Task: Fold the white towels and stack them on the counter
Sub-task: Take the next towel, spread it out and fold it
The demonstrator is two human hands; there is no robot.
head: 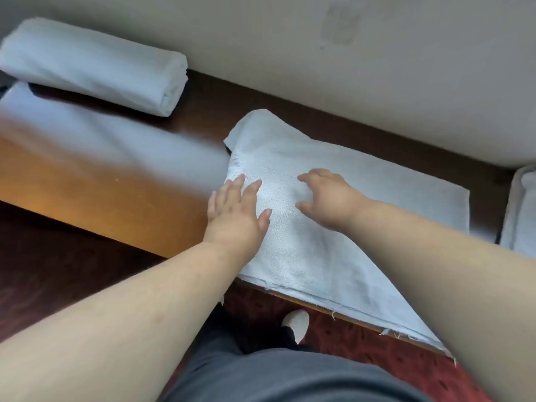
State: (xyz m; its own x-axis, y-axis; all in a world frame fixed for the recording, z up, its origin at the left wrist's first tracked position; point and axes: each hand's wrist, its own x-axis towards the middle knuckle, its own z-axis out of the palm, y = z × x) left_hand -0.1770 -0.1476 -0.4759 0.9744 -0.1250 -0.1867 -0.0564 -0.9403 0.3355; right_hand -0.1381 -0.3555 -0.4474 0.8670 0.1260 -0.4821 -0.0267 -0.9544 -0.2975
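Note:
A white towel (304,256) lies spread flat on the brown wooden counter (101,192), its frayed near edge along the counter's front edge. My left hand (236,216) rests palm down on the towel's left side, fingers spread. My right hand (330,198) sits beside it on the towel's middle, fingers curled with the tips on the cloth, holding nothing. A folded white towel (95,65) lies at the far left against the wall. Another white towel (519,210) shows at the right edge, partly cut off.
A pale wall (319,53) runs along the back of the counter. Below the counter's front edge is dark red patterned carpet (362,343), with my dark trousers and a white shoe tip (297,322). A bright glare covers the counter's left part.

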